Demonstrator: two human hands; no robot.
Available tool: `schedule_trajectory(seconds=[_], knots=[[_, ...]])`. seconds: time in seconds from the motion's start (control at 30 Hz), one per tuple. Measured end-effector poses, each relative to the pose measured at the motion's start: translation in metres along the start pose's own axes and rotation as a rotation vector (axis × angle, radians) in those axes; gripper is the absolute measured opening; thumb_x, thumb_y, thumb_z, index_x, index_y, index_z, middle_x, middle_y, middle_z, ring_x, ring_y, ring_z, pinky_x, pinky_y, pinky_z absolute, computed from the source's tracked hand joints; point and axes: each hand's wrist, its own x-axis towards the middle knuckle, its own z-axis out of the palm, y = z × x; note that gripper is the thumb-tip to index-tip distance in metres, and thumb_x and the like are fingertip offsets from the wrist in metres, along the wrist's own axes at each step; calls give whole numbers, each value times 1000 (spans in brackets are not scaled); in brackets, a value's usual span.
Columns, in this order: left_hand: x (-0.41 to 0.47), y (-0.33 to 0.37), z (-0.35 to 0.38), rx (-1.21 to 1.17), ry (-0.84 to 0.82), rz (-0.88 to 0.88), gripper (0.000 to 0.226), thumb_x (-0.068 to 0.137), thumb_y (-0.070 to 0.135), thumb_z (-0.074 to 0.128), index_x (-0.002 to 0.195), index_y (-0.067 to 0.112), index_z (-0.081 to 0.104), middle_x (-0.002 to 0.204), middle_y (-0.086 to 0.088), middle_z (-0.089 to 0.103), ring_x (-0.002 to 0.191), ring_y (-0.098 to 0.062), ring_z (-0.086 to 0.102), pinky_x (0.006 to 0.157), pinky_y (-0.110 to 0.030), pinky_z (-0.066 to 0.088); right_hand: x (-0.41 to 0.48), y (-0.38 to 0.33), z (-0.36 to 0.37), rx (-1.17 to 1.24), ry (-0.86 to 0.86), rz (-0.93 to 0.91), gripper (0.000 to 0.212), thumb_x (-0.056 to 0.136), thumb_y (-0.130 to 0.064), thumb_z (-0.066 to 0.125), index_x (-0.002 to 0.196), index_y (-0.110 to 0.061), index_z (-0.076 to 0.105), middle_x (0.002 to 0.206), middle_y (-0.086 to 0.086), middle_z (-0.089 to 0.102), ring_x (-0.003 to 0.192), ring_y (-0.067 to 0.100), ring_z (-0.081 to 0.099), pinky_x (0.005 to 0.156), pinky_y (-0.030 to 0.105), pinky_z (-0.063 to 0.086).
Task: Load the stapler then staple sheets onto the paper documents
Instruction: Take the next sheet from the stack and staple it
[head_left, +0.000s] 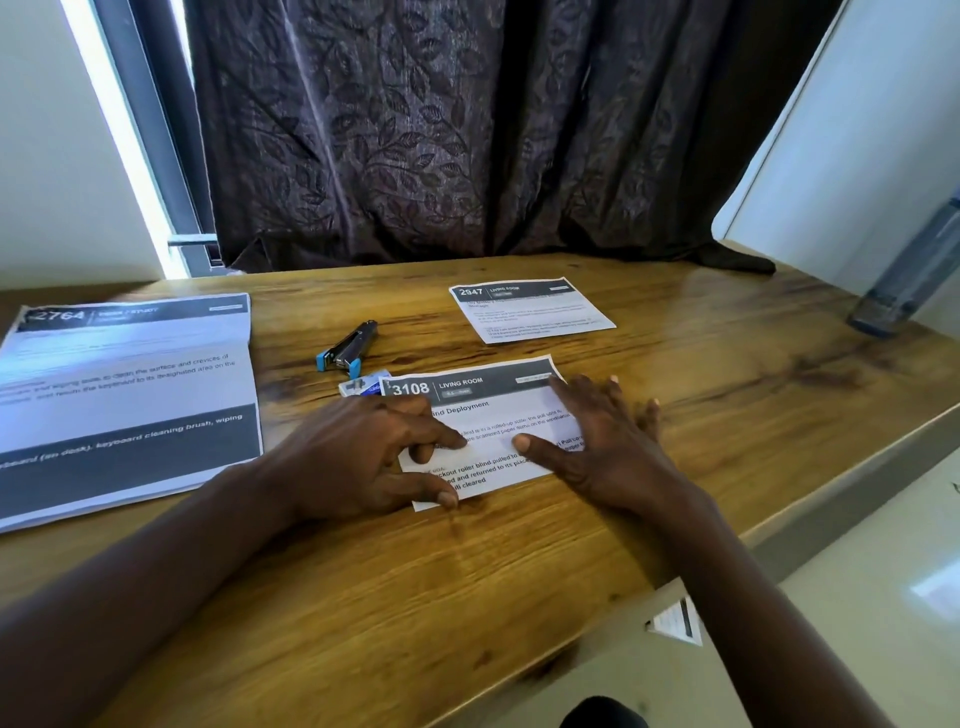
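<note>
A small sheet headed 3108 (483, 410) lies on the wooden table (363, 597) in front of me. My left hand (358, 457) rests on its left part, fingertips pressing the paper and its lower edge. My right hand (608, 441) lies flat, fingers spread, on its right part. Just behind the sheet lies a black and blue stapler (347, 347), closed and untouched. A small box of staples (361, 387) sits beside the sheet's top left corner. Another small sheet, headed 2947 (530, 309), lies farther back on the right.
A large stack of documents headed 2764 (124, 400) covers the table's left side. A dark curtain (441, 130) hangs behind the table. A grey bottle (909, 275) stands at the far right. A scrap of paper (675, 621) lies on the floor beyond the table's right edge.
</note>
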Motion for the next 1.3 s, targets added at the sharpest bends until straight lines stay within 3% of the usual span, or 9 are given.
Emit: schedule_trajectory(seconds=[0.23,0.33,0.47,0.6,0.87,1.03,1.13,1.2,1.3], knots=[[0,2,-3,5,2,5,76,78,91,32,139,49,51,100,28,50,87,12,49,73,-28,50,5,56,-24,31,53,166,114,63,-101,31,157,-37,21,168,-2,19,156,31,4,119,67,-2],[2,0,-3,-9,1,12,74,79,90,35,137,47,55,104,23,57,91,4,55,76,-32,53,23,53,-26,3,202,143,95,75,-89,40,151,-31,38,159,2,38,149,32,27,119,61,20],[3,-1,-2,-23,26,6,69,81,88,42,134,48,58,101,21,58,86,3,55,71,-31,53,57,-3,-16,175,321,-114,56,90,-67,52,126,-26,64,129,-1,63,122,20,54,103,46,46],[0,-1,-1,10,53,0,66,82,87,41,133,50,58,101,24,57,84,6,53,69,-24,49,77,-67,0,200,240,-288,36,95,-53,56,113,-25,69,107,-5,62,106,14,53,92,42,48],[-1,1,2,42,126,1,58,85,80,49,128,42,64,99,23,58,83,2,56,67,-25,51,83,-84,30,-39,281,-297,29,101,-49,40,104,-26,57,110,-3,59,107,18,47,95,42,41],[2,1,7,185,517,-85,47,91,58,56,126,28,67,116,5,63,105,-13,57,76,-23,48,77,-87,24,-57,291,-337,32,103,-47,27,97,-25,50,101,-4,54,96,15,40,92,40,36],[4,0,6,211,588,-183,45,92,46,60,130,22,63,126,1,61,116,-19,57,85,-31,50,73,-88,24,58,331,-443,26,102,-47,37,88,-26,46,88,-6,57,83,14,45,81,39,39],[4,0,7,203,611,-224,39,94,40,60,129,23,62,125,1,65,113,-21,62,84,-37,53,71,-89,23,160,386,-517,25,101,-45,45,87,-25,51,83,-6,57,80,15,48,76,38,42],[3,-1,5,76,677,-224,27,95,32,63,119,22,68,109,2,74,90,-17,70,70,-34,57,68,-90,20,244,484,-583,22,100,-38,51,90,-21,59,84,-6,60,81,14,52,76,39,43]])
